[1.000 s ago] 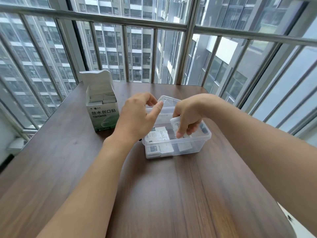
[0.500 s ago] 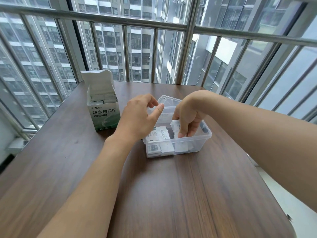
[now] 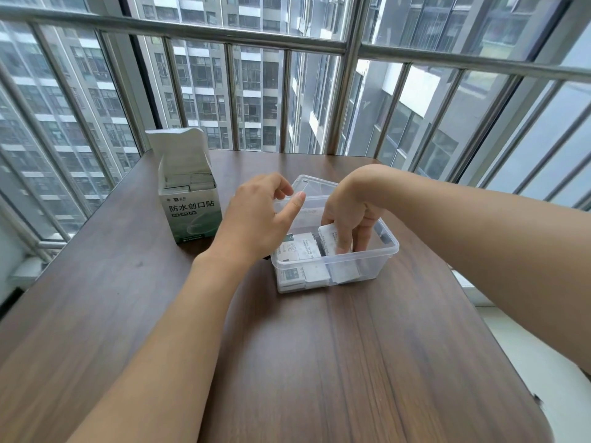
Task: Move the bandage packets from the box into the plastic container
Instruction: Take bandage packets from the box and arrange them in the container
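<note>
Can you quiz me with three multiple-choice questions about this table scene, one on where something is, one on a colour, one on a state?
1. Where does the bandage box stand relative to the plastic container?
A. To its left
B. To its right
C. Inside it

2. What colour is the table?
A. White
B. Dark brown
C. Blue

3. What is the right hand doing?
A. Resting flat on the table
B. Holding the box flap
C. Holding a bandage packet inside the container

Answers: 1 A, the box sits left of the container. 2 B, dark wood grain shows. 3 C, its fingers reach down into the container around the packet.
</note>
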A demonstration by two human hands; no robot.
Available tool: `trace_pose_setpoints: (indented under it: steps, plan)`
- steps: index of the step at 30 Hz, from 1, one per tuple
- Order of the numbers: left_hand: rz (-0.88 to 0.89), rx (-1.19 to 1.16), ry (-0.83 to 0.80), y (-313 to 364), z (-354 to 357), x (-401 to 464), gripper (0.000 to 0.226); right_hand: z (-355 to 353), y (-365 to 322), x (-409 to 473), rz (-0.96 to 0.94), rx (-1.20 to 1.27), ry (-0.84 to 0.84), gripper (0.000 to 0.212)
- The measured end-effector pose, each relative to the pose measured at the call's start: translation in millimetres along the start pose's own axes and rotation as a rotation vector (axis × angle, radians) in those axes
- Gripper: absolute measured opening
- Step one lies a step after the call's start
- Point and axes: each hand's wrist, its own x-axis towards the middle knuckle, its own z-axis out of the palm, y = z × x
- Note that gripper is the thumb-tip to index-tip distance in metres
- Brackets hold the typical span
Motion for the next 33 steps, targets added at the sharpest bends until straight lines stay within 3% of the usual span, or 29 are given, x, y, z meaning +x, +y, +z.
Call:
trace_pose_setpoints:
  steps: [11,25,33]
  plan:
    - [-0.009,-0.006,0.002,-0.1,0.5,-0.5,0.028,7.2,0.2,-5.5,-0.027,0.051,0.019,0.045]
    - [-0.021,-0.025,0.007,3.5,-0.9,-1.7,0.027,19.4,3.2,-18.9,-0.041,0.132,0.263,0.055]
    - [-0.022,-0.024,0.008,3.8,-1.5,-1.7,0.027,19.9,3.2,-15.3,-0.06,0.166,0.241,0.052]
